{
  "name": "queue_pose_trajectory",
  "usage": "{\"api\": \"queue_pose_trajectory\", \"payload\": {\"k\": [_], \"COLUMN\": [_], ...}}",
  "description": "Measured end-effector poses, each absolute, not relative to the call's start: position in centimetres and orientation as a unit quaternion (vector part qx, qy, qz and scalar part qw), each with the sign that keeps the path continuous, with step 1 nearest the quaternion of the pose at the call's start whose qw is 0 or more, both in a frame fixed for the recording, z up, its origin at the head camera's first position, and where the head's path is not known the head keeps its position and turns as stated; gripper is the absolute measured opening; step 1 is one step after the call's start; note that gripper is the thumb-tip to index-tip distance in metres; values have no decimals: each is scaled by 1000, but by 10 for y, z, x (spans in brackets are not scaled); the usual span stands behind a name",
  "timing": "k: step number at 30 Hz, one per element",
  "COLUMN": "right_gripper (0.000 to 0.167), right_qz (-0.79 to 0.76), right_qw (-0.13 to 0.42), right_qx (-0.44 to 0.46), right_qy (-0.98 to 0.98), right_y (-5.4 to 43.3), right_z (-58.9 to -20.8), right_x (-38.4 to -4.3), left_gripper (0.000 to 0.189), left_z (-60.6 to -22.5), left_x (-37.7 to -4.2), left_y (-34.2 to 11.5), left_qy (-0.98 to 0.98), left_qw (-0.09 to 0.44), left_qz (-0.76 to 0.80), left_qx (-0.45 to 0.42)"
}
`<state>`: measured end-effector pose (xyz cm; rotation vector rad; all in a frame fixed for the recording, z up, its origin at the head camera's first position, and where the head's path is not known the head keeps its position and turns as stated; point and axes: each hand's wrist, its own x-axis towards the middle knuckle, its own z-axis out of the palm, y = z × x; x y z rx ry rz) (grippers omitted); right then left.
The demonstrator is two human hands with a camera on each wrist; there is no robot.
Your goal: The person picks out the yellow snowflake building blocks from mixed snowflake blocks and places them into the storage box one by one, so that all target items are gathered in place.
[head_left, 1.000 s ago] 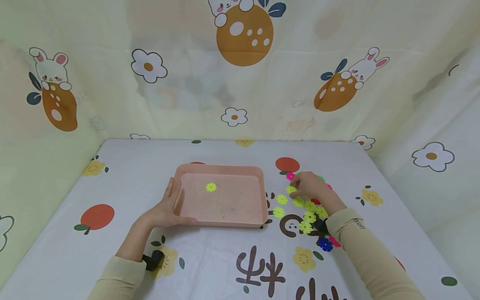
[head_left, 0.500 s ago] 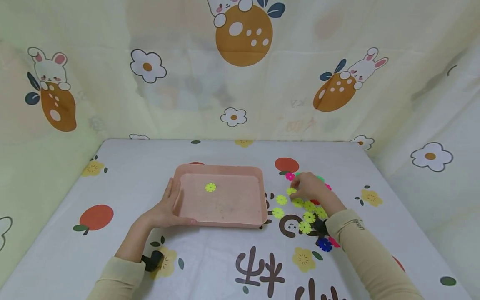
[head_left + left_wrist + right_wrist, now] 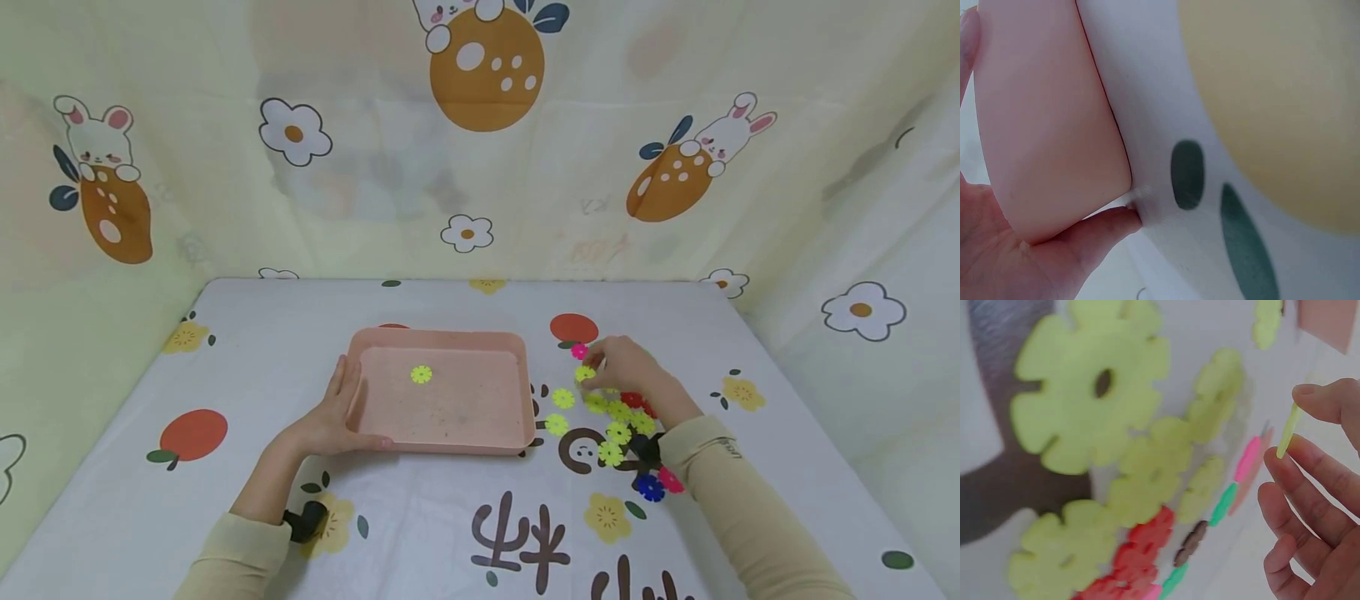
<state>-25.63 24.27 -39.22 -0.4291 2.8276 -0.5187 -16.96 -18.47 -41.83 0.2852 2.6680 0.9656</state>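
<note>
A shallow pink tray (image 3: 450, 417) lies on the table with one yellow flower-shaped disc (image 3: 422, 374) in it. My left hand (image 3: 330, 421) rests against its near left corner, fingers straight along the left side and thumb along the front wall. In the left wrist view the corner of the tray (image 3: 1054, 125) sits between thumb and fingers. My right hand (image 3: 626, 367) pinches another yellow flower-shaped disc (image 3: 1288, 431) between thumb and fingertips, seen edge-on in the right wrist view and raised off the table. Beneath and around that hand lie several more yellow discs (image 3: 618, 433).
Red discs (image 3: 637, 402) lie by the right wrist, with a blue disc (image 3: 649, 487) and a pink-red disc (image 3: 670, 480) nearer. Green discs (image 3: 1224, 503) and a brown disc (image 3: 1191, 542) show in the right wrist view. A patterned cloth (image 3: 375, 192) hangs behind the table.
My right hand has lifted slightly, with the pinched yellow disc in it, uncovering more red discs near the wrist. The left hand and the tray have stayed in place.
</note>
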Motion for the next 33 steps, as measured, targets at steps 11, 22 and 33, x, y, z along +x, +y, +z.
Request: {"api": "queue_pose_trajectory", "payload": {"k": [11, 22, 33], "right_gripper": [28, 25, 27], "right_qz": [-206, -191, -205], "right_qw": [71, 57, 61], "right_qx": [-216, -270, -301], "right_qy": [952, 942, 929], "right_y": [227, 197, 159], "right_z": [-372, -352, -333], "right_x": [-254, -251, -248], "left_gripper": [131, 130, 130], "left_z": [-417, -417, -419], "left_x": [-169, -169, -170], "left_y": [-184, -185, -184], "left_qy": [926, 926, 926], "left_qw": [145, 146, 145], "left_qz": [335, 333, 335], "left_qx": [99, 100, 101]}}
